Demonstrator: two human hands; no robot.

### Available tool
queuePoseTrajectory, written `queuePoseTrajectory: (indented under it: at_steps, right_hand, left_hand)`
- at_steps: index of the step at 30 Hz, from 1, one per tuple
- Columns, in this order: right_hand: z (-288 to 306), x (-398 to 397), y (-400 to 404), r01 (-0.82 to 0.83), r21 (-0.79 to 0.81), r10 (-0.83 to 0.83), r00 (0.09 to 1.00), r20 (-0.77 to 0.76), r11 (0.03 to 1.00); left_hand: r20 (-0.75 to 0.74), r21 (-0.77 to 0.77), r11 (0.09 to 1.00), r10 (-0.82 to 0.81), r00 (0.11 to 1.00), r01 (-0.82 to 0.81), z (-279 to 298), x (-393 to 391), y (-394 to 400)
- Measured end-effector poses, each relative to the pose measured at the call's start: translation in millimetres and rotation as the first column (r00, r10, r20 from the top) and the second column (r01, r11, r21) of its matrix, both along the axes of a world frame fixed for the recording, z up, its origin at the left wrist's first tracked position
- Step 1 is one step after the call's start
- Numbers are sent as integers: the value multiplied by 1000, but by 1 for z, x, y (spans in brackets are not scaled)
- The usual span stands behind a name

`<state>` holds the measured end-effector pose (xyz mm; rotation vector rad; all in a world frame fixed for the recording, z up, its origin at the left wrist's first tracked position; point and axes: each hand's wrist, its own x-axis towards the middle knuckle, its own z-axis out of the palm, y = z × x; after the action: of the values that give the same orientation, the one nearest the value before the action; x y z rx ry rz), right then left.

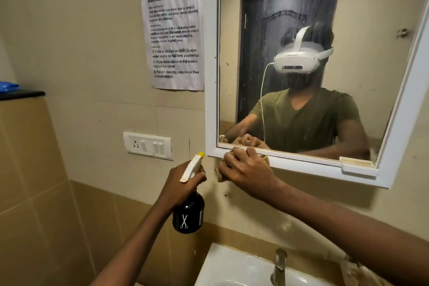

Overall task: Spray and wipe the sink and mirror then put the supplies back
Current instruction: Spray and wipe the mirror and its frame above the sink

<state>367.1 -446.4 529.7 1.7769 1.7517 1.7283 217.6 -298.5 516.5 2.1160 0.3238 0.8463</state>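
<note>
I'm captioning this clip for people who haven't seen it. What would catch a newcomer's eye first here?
Probably the white-framed mirror on the right, its streaky glass reflecting the person in a white headset. At its lower left corner the right hand presses a tan cloth against the frame, while the left hand holds a black spray bottle just beside it. A printed task sheet hangs on the wall left of the mirror.

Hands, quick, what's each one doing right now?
Left hand: grips the spray bottle.
Right hand: presses a cloth against the mirror frame.
</note>
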Motion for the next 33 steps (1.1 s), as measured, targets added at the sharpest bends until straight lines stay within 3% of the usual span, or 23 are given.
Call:
queuePoseTrajectory:
  at_steps: [4,8,12,17,22,25,28,33]
  right_hand:
    - [-2,-16,47,4,98,5,996,-94,995]
    - [-10,-17,55,-4,196,19,997,-72,981]
    - [-15,-12,39,11,208,-3,999,-41,978]
    - [-15,-27,48,129,261,-76,976,-204,957]
    - [27,-49,82,258,519,-98,944,-314,815]
    - [50,-50,99,324,591,-112,924,-367,739]
    - [31,-55,100,338,608,-94,913,-396,718]
    - [-5,-55,92,381,504,-160,890,-427,775]
  left_hand:
    - [-16,-10,1000,16,1000,-17,0,-6,15]
    - [-45,42,999,21,999,-19,7,-7,18]
    - [-35,48,991,-125,992,126,16,-8,30]
    - [8,2,969,-248,969,248,46,-12,50]
    - [13,3,929,-370,929,370,94,-14,66]
    - [7,12,907,-421,907,421,115,-14,67]
    - [-14,10,897,-442,897,442,118,-10,62]
    - [-53,-31,910,-414,909,413,108,-9,52]
